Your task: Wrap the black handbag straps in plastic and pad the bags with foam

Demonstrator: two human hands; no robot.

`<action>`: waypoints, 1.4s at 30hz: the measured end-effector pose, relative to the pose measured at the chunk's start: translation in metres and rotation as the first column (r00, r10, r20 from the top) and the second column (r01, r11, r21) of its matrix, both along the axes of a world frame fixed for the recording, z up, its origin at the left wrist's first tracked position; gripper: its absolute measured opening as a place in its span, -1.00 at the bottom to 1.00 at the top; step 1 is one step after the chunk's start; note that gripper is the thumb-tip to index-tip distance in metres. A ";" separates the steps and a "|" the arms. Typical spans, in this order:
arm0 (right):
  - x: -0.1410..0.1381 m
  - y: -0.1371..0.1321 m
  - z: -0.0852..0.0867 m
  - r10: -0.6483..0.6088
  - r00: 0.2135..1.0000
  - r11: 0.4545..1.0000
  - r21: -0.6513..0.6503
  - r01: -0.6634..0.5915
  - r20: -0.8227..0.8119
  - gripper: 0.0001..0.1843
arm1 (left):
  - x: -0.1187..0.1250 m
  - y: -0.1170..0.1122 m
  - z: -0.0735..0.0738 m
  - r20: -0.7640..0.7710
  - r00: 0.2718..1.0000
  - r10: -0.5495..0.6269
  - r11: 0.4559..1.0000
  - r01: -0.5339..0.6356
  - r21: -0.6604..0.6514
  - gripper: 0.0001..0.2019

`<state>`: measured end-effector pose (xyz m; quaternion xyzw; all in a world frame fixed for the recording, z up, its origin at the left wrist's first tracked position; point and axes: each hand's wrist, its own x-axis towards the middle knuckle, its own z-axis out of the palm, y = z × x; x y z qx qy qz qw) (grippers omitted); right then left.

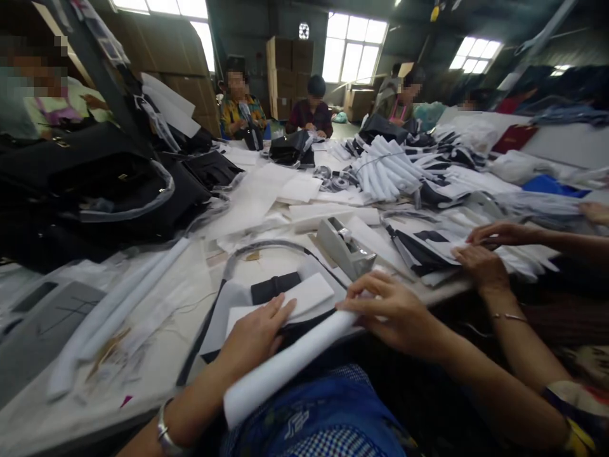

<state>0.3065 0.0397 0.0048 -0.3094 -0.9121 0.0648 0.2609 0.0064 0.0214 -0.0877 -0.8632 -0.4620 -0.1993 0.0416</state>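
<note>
My left hand (pixel 257 330) lies with its fingers stretched over a folded white sheet (pixel 311 295), pressing on it from above. Under that sheet is a flat black bag piece with a looped handle (pixel 266 244) and a small black strap (pixel 273 287). My right hand (pixel 394 311) pinches the upper end of a rolled white paper tube (pixel 290 368). The tube slants across my lap, its lower end near my left wrist. A grey tape dispenser (pixel 345 247) stands just beyond my right hand.
Large black handbags (pixel 95 184) pile up at the left. Two white tubes (pixel 118 311) lie beside a grey box (pixel 42 317). A bundle of white rolls (pixel 387 168) sits farther back. A co-worker's hands (pixel 485 254) handle a black piece at the right; others sit across the table.
</note>
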 end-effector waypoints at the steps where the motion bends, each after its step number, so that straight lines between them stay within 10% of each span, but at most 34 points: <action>1: 0.005 -0.012 -0.014 -0.033 0.999 0.999 0.027 0.032 0.036 -0.67 | -0.001 0.002 0.005 -0.027 1.000 -0.014 0.999 0.012 -0.053 -0.46; 6: -0.020 -0.048 -0.074 -0.148 0.988 0.979 0.147 0.141 0.041 -0.64 | -0.001 0.006 0.024 -0.136 0.990 -0.046 0.953 0.003 -0.304 -0.44; 15: -0.082 -0.036 -0.123 -0.253 0.947 0.943 0.169 0.287 -0.200 -0.72 | 0.004 -0.009 0.012 -0.142 0.989 -0.041 0.991 0.022 -0.135 -0.17; 22: -0.055 -0.028 -0.116 0.043 0.967 0.961 0.275 0.029 -0.251 -0.69 | 0.012 -0.017 -0.017 -0.161 0.986 0.037 0.998 -0.028 0.056 -0.39; 28: -0.031 -0.007 -0.121 -0.109 0.989 0.962 0.239 0.130 -0.098 -0.52 | 0.020 -0.023 -0.022 -0.220 0.972 0.084 0.994 -0.067 0.084 -0.33; 39: -0.028 -0.018 -0.128 -0.108 0.942 0.974 0.155 0.164 -0.318 -0.58 | 0.051 -0.022 -0.031 -0.256 0.958 0.126 0.982 -0.084 0.167 -0.48; 42: -0.013 -0.037 -0.126 -0.303 0.822 0.943 -0.029 0.331 -0.483 -0.67 | 0.047 -0.024 -0.036 -0.245 0.961 0.131 0.981 -0.090 0.172 -0.40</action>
